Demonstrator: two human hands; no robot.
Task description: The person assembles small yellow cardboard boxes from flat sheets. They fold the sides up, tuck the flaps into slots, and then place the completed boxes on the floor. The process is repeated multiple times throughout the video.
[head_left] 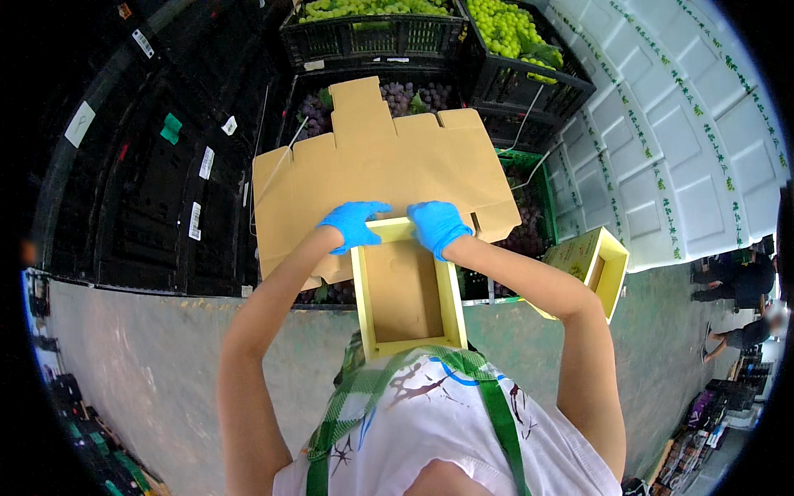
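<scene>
An open pale-yellow cardboard box (453, 310) with a bare brown bottom lies in front of my body, its near end against my apron. My left hand (351, 225), in a blue glove, grips the far left corner of the box, with its fingers over the far edge. At the far right corner my right hand (438, 227), also in a blue glove, is closed on the same far wall, its fingertips partly hidden. Beneath the far end of the box a flattened brown cardboard sheet (389, 169) with cut flaps rests across crates.
Dark grapes (418, 97) show in crates around the sheet. Black crates of green grapes (504, 29) stand at the back. Another yellow box (608, 277) stands at the right, beside stacked white foam boxes (662, 140). Black crates (157, 174) are stacked high on the left.
</scene>
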